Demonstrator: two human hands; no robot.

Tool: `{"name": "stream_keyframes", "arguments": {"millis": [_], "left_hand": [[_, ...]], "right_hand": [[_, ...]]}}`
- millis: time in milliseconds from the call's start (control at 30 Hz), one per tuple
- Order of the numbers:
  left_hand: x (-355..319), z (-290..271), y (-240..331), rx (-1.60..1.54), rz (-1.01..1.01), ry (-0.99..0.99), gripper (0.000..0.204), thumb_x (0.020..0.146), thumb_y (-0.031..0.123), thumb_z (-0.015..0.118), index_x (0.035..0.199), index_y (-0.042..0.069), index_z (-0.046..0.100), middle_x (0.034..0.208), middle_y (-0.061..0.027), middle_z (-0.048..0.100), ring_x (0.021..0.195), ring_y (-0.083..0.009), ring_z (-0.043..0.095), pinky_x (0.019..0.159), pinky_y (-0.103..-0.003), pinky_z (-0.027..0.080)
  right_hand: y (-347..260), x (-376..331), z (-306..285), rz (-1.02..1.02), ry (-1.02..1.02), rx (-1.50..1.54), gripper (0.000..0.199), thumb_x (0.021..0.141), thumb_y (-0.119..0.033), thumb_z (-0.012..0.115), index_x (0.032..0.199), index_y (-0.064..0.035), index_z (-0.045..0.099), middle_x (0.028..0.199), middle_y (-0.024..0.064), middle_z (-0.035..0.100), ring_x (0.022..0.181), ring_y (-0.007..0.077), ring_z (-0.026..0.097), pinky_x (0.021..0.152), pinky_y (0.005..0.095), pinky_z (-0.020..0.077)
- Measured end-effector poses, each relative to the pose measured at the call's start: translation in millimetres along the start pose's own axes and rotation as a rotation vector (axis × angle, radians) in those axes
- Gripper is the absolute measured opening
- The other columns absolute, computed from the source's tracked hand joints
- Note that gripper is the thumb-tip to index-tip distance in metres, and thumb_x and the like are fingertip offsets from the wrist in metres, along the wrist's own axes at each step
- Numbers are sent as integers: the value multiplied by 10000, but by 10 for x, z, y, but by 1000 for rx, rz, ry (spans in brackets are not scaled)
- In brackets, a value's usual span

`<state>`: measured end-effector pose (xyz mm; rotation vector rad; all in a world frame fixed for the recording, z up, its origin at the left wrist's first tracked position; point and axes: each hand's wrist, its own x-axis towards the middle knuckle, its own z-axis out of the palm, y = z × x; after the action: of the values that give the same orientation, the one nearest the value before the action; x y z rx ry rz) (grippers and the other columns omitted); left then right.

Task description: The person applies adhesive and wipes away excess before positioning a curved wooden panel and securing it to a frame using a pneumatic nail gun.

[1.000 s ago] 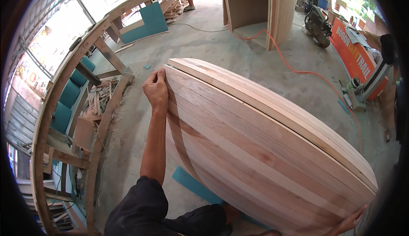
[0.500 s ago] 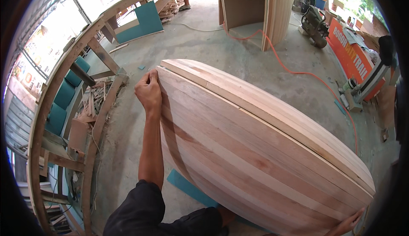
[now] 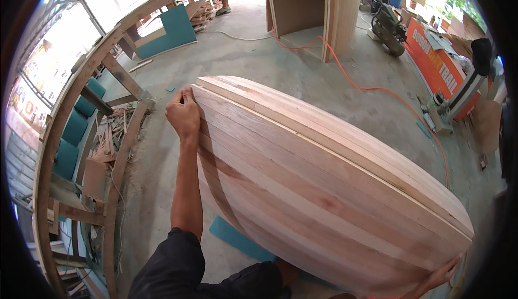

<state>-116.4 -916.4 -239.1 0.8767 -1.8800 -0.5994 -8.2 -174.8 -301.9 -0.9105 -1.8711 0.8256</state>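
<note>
A large panel of pale and reddish wooden strips [image 3: 313,191] stands tilted before me, its bowed face toward me. Behind its top edge runs a second striped wooden panel [image 3: 337,129], with a narrow groove between the two; whether they are joined I cannot tell. My left hand [image 3: 183,113] is closed on the near panel's upper left corner, thumb and fingers pinching the edge. At the lower right corner, my right hand [image 3: 445,272] grips the panel's end, its fingers partly hidden. A teal sheet [image 3: 237,238] lies on the floor beneath the near panel.
A curved wooden frame [image 3: 121,175] with scrap wood [image 3: 110,137] stands at left. Ahead is a tall wooden cabinet [image 3: 326,24]. An orange hose [image 3: 353,83] crosses the concrete floor past a compressor [image 3: 388,32]. A red-orange banner [image 3: 431,56] stands at right. Another person's leg [image 3: 223,2] shows far off.
The view has turned slightly, so the background sits further left. Both hands keep their hold on the panel, which has barely moved.
</note>
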Motion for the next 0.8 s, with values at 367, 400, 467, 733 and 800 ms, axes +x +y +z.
{"name": "stream_keyframes", "arguments": {"millis": [367,400,467,733,800], "left_hand": [[737,240,-837,289,191,-138,505,975,290,473,1354,-31,560,1314,-278,599,1205,-425,576,1044,-452,424],[762,274,-786,231,154,-156,525,980,336,447,1359,-8,568,1343,-266,588,1235,-427,561,1049,-449,415],[719,265,-822,256,150,-151,520,1020,397,384,1350,58,598,1335,-220,610,1238,-420,561,1048,-474,412],[576,173,-333,211,-56,-178,600,1014,499,339,1331,67,611,1291,-238,630,1222,-450,560,1032,-489,411],[514,160,-336,206,-63,-213,609,1014,509,332,1336,72,609,1297,-231,628,1226,-453,555,1035,-496,406]], "right_hand": [[-171,82,387,-159,-26,-80,526,1053,-434,427,1268,16,594,1248,218,637,1178,380,583,1019,426,426],[-326,39,395,-132,-13,-67,542,1047,-464,417,1245,11,590,1225,216,643,1162,384,591,998,440,435],[-510,-60,319,-34,-32,-97,589,1025,-535,408,1206,-2,577,1187,208,652,1142,391,602,969,466,446],[-968,-54,262,126,-91,-259,888,898,-759,438,1182,76,540,1223,289,592,1154,441,585,988,485,444],[-1030,-73,267,145,-88,-296,937,884,-782,432,1180,101,536,1238,302,576,1162,451,577,999,487,438]]}}
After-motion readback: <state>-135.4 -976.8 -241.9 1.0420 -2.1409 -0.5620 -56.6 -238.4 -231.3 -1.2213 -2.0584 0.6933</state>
